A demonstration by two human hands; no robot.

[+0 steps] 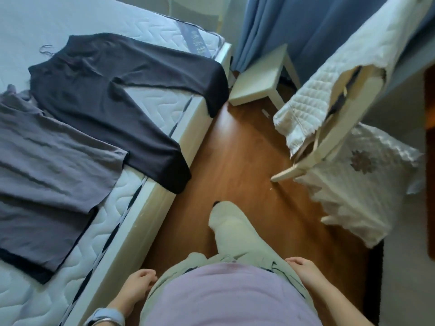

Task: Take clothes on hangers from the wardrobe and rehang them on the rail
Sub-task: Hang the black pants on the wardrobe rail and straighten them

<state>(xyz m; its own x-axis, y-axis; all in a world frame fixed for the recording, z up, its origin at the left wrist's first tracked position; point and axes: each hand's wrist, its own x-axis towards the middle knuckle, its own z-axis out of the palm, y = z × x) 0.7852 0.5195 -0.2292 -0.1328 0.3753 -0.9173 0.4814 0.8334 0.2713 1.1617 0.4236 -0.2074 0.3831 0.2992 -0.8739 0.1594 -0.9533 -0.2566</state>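
A dark long-sleeved top (113, 95) lies spread flat on the bare mattress (164, 31), one sleeve hanging over the bed's edge. A grey garment (47, 156) lies beside it at the left, over another dark piece. No hanger, wardrobe or rail is in view. My left hand (138, 283) hangs by my hip near the bed's side, fingers loosely curled, holding nothing. My right hand (303, 269) rests at my other hip, also holding nothing. I stand on the wooden floor (235, 149) with one foot forward.
A small white side table (261, 76) stands by blue curtains (306, 24). A white quilted cover (329, 74) drapes over a wooden frame at the right, with a white cushion (362, 184) below it. The floor strip between bed and frame is narrow.
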